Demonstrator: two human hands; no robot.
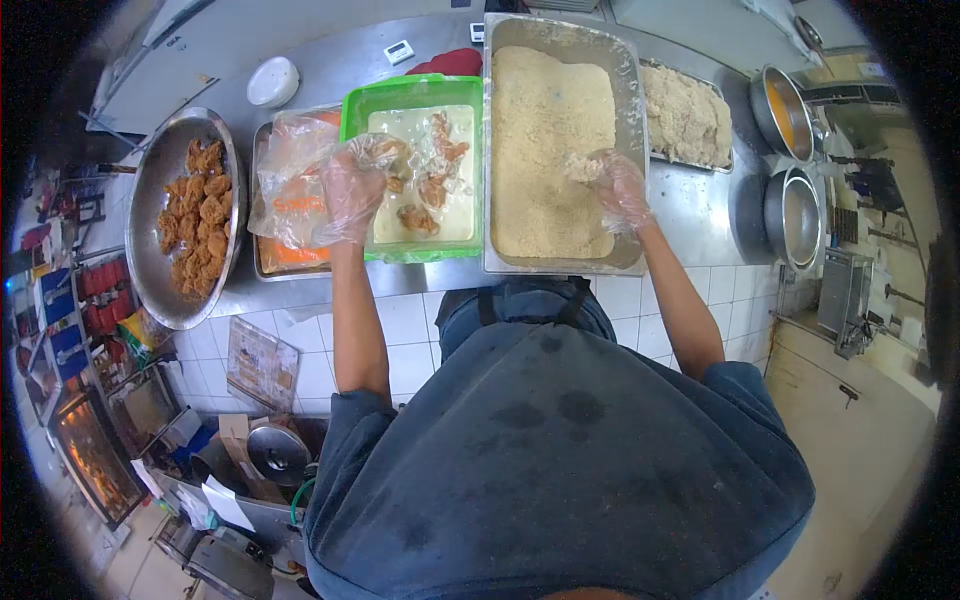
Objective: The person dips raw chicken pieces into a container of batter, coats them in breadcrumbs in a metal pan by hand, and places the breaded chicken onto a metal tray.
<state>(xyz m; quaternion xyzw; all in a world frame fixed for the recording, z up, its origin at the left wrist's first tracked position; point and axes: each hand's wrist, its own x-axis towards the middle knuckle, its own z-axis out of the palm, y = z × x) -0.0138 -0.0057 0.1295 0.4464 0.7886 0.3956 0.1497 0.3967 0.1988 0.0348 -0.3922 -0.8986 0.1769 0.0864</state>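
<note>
A clear plastic glove covers my left hand [355, 185], which is closed on a battered chicken piece [390, 155] at the left side of the green tub [354, 118]. White batter with several chicken pieces [436, 190] lies in that tub. My right hand [618, 188], also gloved, is closed around a flour-coated piece [584, 169] over the right part of the deep metal pan [636, 110]. Pale breading flour [550, 140] fills much of this pan.
Fried chicken [205, 215] lies in an oval metal bowl [145, 235] at the far left. Beside it is a tray with a plastic bag [290, 190]. A flour-filled tray [690, 115] and two round bowls [782, 112] stand at the right.
</note>
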